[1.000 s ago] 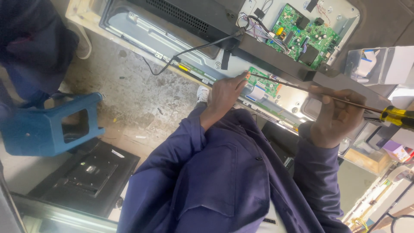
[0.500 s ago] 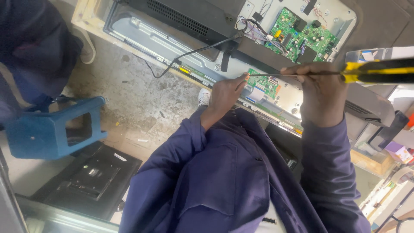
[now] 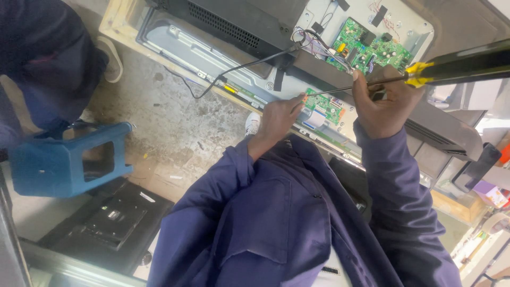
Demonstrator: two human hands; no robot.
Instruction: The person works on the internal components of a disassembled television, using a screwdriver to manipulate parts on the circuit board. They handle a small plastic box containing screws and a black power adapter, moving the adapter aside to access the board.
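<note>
At the far left, well apart from both hands, a blue plastic stool (image 3: pixel 64 162) stands on the stained concrete floor (image 3: pixel 175 122), and a dark flat panel (image 3: pixel 106 220) lies below it. Another person in dark clothes (image 3: pixel 42 69) is at the upper left corner.

Going right, the left hand (image 3: pixel 279 119) reaches out of a dark blue sleeve (image 3: pixel 239 186). Its fingers are bent and rest at the edge of a small green circuit board (image 3: pixel 325 106), just beside the hand on its right. I cannot tell if it pinches something or only steadies the board. Above this hand a black cable (image 3: pixel 239 66) runs across the metal back of the opened flat screen (image 3: pixel 212 50).

More to the right, the right hand (image 3: pixel 385 109) is closed around the thin shaft of a long screwdriver (image 3: pixel 441 68) with a yellow and black handle, which sticks out to the right of the hand. The tip points left and meets the small board near the left fingers. A larger green board (image 3: pixel 372 48) sits just above the right hand.

The step in hand seems to be working a screw on the small board. The next move probably needs the tip seated straight and the board kept steady.
</note>
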